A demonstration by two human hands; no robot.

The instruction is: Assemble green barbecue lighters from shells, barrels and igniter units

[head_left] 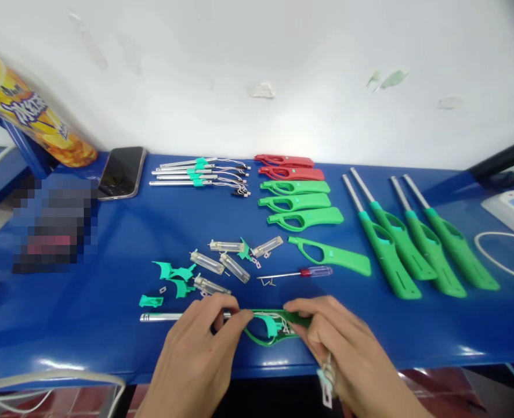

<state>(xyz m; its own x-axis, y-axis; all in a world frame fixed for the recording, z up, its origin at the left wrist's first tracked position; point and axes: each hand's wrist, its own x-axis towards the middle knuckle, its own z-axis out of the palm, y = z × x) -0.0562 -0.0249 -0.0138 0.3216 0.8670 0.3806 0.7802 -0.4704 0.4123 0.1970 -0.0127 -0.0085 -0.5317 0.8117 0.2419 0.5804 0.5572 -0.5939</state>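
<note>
The right hand [353, 342] hides the rear of the open green shell [265, 343], and the small part dangling beneath that hand [327, 388] is hard to make out; the left hand [196, 354] covers a stretch of the metal tube [159, 317]. Both hands pinch the shell, just below the screwdriver [317, 271]; it shows a teal trigger [272, 327] and thin white wires [281, 317] in its hollow; the plastic curves round a loop, the tube gleams smooth, and clear oblong tanks [235, 267] lie left of the screwdriver.

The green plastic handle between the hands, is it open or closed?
Open; teal plastic trigger and thin white wires show inside the handle.
</note>
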